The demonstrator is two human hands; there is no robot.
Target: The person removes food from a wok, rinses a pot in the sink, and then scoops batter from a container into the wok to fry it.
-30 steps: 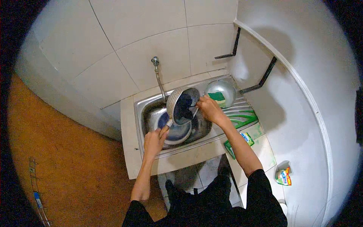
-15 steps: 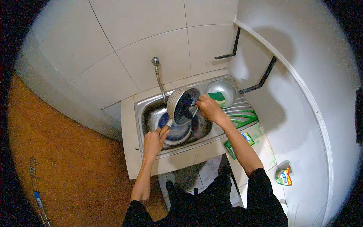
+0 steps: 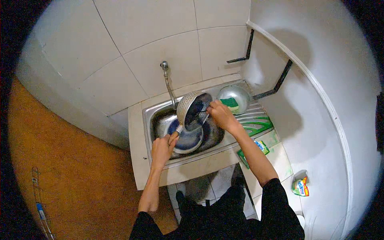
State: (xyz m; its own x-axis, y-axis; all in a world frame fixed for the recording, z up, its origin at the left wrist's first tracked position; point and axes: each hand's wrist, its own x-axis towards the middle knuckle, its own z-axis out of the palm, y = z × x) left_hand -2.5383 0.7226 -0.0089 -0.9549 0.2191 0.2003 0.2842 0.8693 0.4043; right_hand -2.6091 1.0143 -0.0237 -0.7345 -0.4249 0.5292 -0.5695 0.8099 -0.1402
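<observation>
My left hand (image 3: 162,150) is wrapped around the handle of a frying pan (image 3: 188,108). The pan has a pale dimpled outside and a dark inside, and it tilts on its side over the sink (image 3: 218,140), opening toward the right. My right hand (image 3: 219,114) is closed at the pan's right side, fingers pinched over the opening. A thin dark piece shows at those fingertips, and I cannot tell what it is. Beneath the pan, a round blue and white dish (image 3: 186,142) lies in the sink.
Right of the sink, a bowl (image 3: 240,94) holds a green and yellow sponge (image 3: 229,103) on the drainboard. A faucet (image 3: 165,70) rises behind. Green packets (image 3: 260,147) lie on the counter ledge, with another pouch (image 3: 301,186) by the wall. Black brackets (image 3: 280,82) stick out from the wall.
Almost nothing differs. The pan and both hands keep nearly the same place, with only a slight shift at the pan's opening.
</observation>
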